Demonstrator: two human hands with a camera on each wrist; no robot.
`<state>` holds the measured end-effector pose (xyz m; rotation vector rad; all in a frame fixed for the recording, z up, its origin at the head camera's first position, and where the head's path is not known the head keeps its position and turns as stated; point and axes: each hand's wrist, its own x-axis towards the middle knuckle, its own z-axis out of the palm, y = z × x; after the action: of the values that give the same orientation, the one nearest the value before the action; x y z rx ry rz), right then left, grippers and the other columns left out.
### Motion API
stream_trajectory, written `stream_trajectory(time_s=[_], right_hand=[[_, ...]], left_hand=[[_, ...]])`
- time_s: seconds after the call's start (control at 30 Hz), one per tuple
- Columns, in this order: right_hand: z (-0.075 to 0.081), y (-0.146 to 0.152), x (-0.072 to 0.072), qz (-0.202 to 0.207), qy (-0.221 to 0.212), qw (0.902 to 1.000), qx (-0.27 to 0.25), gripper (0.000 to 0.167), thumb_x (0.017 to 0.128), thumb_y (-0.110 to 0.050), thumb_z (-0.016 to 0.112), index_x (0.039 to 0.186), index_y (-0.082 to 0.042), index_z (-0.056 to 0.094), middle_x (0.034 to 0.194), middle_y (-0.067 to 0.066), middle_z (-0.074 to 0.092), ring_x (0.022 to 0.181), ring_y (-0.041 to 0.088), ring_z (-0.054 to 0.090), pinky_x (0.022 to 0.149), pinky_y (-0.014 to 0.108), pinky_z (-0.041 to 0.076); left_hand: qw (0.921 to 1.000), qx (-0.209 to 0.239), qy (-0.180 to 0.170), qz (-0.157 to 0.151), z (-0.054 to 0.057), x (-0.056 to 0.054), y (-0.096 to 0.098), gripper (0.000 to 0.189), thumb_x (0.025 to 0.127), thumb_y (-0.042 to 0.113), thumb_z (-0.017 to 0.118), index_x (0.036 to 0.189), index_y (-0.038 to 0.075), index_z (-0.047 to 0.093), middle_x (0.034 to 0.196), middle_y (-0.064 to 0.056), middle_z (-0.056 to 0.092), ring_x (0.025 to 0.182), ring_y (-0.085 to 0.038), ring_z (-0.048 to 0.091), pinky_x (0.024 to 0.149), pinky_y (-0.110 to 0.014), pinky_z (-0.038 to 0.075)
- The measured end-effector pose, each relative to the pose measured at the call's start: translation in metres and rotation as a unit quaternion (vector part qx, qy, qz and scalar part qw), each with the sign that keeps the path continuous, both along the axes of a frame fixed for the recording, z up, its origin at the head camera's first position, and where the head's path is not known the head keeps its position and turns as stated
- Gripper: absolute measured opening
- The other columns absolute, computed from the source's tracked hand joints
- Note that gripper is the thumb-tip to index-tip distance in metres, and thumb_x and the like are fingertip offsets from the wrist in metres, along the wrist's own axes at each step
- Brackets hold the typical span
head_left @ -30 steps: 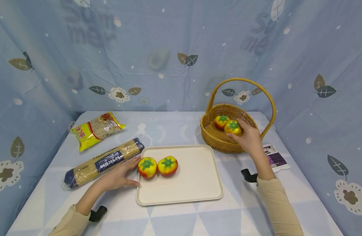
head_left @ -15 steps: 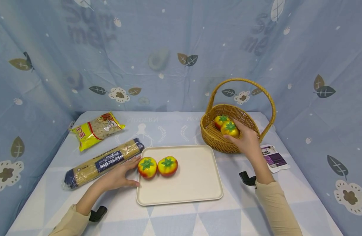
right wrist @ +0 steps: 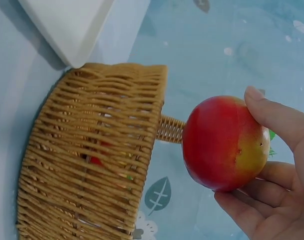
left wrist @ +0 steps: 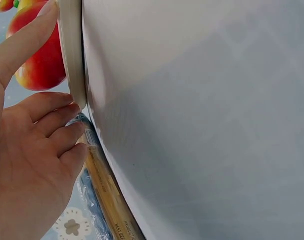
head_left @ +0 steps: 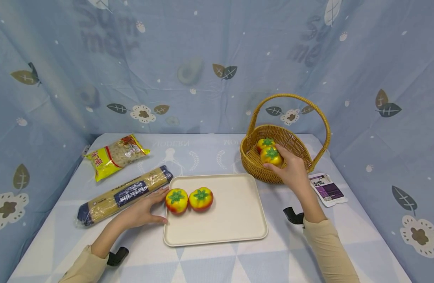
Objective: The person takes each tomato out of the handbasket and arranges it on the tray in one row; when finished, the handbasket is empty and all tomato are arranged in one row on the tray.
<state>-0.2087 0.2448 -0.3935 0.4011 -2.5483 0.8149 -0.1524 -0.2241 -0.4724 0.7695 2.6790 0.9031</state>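
In the head view my right hand [head_left: 291,169] grips a red-and-yellow persimmon [head_left: 271,155] with a green leafy top. The right wrist view shows this persimmon [right wrist: 221,145] above the rim of the wicker basket [right wrist: 92,150], between thumb and fingers. Another persimmon [head_left: 265,144] lies in the basket, partly hidden behind the held one. My left hand [head_left: 142,212] rests at the left edge of the cream tray [head_left: 234,212], fingers loosely extended, with thumb and fingertips at the rim in the left wrist view. Two persimmons, a left one [head_left: 176,201] and a right one [head_left: 201,199], sit side by side on the tray.
A long pack of spaghetti [head_left: 124,195] lies left of the tray, close to my left hand. Behind it is a yellow bag of dry food [head_left: 117,155]. A white-and-purple packet [head_left: 328,189] lies right of the basket, whose tall handle [head_left: 291,95] arches up.
My right hand has shifted a little left with the persimmon, over the basket, covering more of the other one. The left hand has stayed at the tray's edge.
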Motion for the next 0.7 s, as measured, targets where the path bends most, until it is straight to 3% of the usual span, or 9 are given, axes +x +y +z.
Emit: stream_trajectory(time_s=[0.7], right_hand=[[0.0, -0.018, 0.015, 0.028, 0.017, 0.9995, 0.004, 0.074, 0.075, -0.025, 0.085, 0.135, 0.004, 0.053, 0.131, 0.024, 0.056, 0.117, 0.041, 0.056, 0.094, 0.051, 0.05]], left_hand=[[1.0, 0.001, -0.004, 0.002, 0.001, 0.0, 0.0, 0.098, 0.073, 0.043, 0.081, 0.146, -0.004, 0.036, 0.152, -0.023, 0.029, 0.139, -0.043, 0.025, 0.111, -0.059, 0.023]])
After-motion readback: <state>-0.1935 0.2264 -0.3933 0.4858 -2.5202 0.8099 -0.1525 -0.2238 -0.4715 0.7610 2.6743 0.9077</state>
